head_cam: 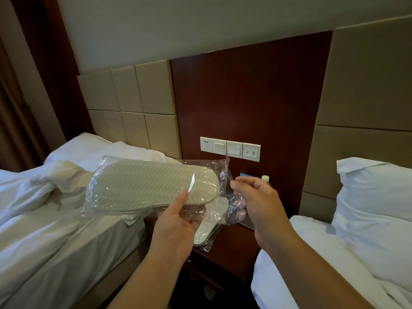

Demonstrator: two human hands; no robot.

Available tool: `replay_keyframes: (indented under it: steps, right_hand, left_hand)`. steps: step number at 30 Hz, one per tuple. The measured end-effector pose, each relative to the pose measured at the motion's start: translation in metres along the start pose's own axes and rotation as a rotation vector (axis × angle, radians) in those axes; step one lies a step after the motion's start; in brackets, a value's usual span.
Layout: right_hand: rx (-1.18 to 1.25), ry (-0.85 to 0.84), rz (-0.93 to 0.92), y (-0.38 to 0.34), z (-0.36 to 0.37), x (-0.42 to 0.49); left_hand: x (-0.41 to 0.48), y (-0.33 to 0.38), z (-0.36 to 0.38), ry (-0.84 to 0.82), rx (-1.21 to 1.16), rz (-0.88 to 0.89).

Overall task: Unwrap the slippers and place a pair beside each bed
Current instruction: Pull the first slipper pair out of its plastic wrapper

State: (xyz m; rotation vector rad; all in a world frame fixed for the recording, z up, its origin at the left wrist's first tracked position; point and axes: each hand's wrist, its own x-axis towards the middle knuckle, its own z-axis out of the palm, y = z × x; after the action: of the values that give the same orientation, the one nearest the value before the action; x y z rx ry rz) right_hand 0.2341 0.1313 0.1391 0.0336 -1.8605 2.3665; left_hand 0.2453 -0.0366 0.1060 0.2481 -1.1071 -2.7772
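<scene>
Left hand point(176, 219) grips the wrapped slippers point(151, 184) by the sole; right hand point(256, 201) pinches the plastic wrapper point(221, 170) at its loose end. Likely light, soft, under slippery film: hold the sole.

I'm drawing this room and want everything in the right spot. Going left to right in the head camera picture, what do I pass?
Messy bed → wrapped slippers → right hand → white pillow.
</scene>
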Motion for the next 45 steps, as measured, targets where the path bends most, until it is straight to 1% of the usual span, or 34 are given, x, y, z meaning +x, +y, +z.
replay_keyframes:
  steps: [4, 6, 8, 9, 12, 13, 15, 20, 22, 23, 26, 27, 28, 29, 31, 32, 33, 34, 35, 36, 38, 39, 40, 42, 43, 45]
  right_hand:
    - [-0.374, 0.001, -0.256, -0.009, 0.004, 0.008]
    - [-0.418, 0.045, -0.314, -0.011, 0.003, 0.013]
    - [-0.333, 0.111, -0.275, -0.013, 0.001, 0.019]
    - [-0.251, 0.136, -0.217, -0.013, 0.0, 0.022]
    - [0.023, 0.136, -0.017, -0.014, 0.0, 0.023]
    - [0.051, 0.131, 0.011, -0.014, -0.001, 0.023]
    - [0.033, 0.115, -0.01, -0.013, -0.002, 0.023]
    - [-0.088, 0.133, -0.175, -0.018, -0.009, 0.029]
    - [-0.088, 0.132, -0.203, -0.024, -0.011, 0.035]
    - [-0.081, 0.133, -0.184, -0.027, -0.011, 0.038]
    - [-0.019, 0.149, -0.045, -0.029, -0.013, 0.044]
    - [0.011, 0.166, -0.031, -0.027, -0.013, 0.045]
    - [0.011, 0.196, -0.071, -0.023, -0.014, 0.044]
    - [-0.052, 0.241, -0.168, -0.02, -0.015, 0.042]
    - [-0.278, 0.308, -0.487, -0.015, -0.015, 0.032]
    - [-0.374, 0.297, -0.656, -0.014, -0.015, 0.026]
    - [-0.45, 0.256, -0.782, -0.013, -0.014, 0.021]
    - [-0.527, 0.201, -0.854, -0.013, -0.012, 0.018]
    - [-0.622, 0.143, -0.86, -0.012, -0.011, 0.016]
    - [-0.744, 0.086, -0.797, -0.012, -0.009, 0.015]
    - [-0.994, -0.046, -0.531, -0.014, -0.008, 0.015]
    - [-1.063, -0.115, -0.391, -0.013, -0.008, 0.017]
    - [-1.079, -0.165, -0.292, -0.013, -0.008, 0.019]
    - [-1.002, -0.203, -0.195, -0.011, -0.006, 0.021]
    - [-0.879, -0.207, -0.142, -0.01, -0.007, 0.023]
    - [-0.514, -0.247, 0.008, -0.008, -0.007, 0.024]
  left_hand:
    - [0.004, -0.002, -0.006, -0.016, 0.038, -0.001]
    - [0.005, -0.002, -0.008, -0.04, 0.031, -0.002]
    - [0.005, 0.001, -0.008, -0.069, 0.017, 0.004]
    - [0.004, 0.002, -0.008, -0.075, 0.01, 0.008]
    - [0.004, 0.003, -0.005, -0.078, -0.011, -0.002]
    - [0.003, 0.003, -0.004, -0.078, -0.013, -0.005]
    - [0.003, 0.003, -0.004, -0.076, -0.011, -0.004]
    - [0.002, 0.002, -0.014, -0.082, 0.016, -0.009]
    - [0.002, 0.001, -0.016, -0.082, 0.036, -0.027]
    - [0.001, 0.001, -0.016, -0.079, 0.043, -0.037]
    - [0.002, -0.002, -0.016, -0.074, 0.04, -0.065]
    - [0.004, -0.003, -0.017, -0.073, 0.035, -0.069]
    - [0.005, -0.003, -0.017, -0.069, 0.033, -0.068]
    - [0.005, -0.004, -0.017, -0.064, 0.033, -0.065]
    - [0.007, -0.003, -0.019, -0.05, 0.034, -0.057]
    - [0.007, -0.002, -0.019, -0.05, 0.033, -0.055]
    - [0.008, -0.002, -0.019, -0.052, 0.03, -0.054]
    - [0.008, -0.003, -0.019, -0.048, 0.031, -0.049]
    - [0.008, -0.003, -0.019, -0.043, 0.034, -0.04]
    - [0.009, -0.004, -0.018, -0.039, 0.04, -0.03]
    - [0.008, -0.006, -0.018, -0.035, 0.065, -0.016]
    - [0.007, -0.007, -0.017, -0.036, 0.08, -0.015]
    - [0.006, -0.008, -0.017, -0.039, 0.095, -0.013]
    - [0.004, -0.009, -0.017, -0.046, 0.133, 0.003]
    - [0.004, -0.009, -0.017, -0.053, 0.16, 0.014]
    - [0.003, -0.008, -0.019, -0.067, 0.212, 0.027]
